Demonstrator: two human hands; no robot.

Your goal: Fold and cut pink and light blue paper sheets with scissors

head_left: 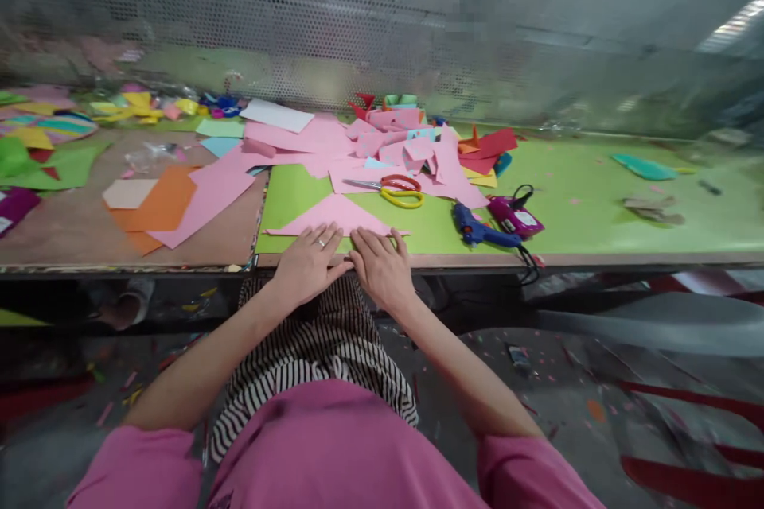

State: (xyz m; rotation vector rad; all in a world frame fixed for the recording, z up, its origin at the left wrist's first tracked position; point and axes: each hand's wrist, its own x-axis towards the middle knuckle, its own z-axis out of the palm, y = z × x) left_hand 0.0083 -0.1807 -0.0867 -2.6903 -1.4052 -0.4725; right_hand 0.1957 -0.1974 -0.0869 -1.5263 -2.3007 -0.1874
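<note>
A pink sheet of paper (pixel 334 213), folded into a wide triangle, lies on the green table covering (pixel 292 189) at the table's front edge. My left hand (pixel 309 262) presses flat on its lower edge, left of the middle, with a ring on one finger. Beside it my right hand (pixel 382 264) rests flat on the same edge, fingers stretched out. Neither hand grips the paper. Just beyond the triangle lie scissors (pixel 401 191) with red and yellow handles.
A blue glue gun (pixel 481 229) and a purple device with a cord (pixel 516 216) lie to the right. Pink paper scraps (pixel 406 145) pile up behind the scissors. Orange paper (pixel 161 200) lies left. A perforated metal panel (pixel 334 8) stands behind the table.
</note>
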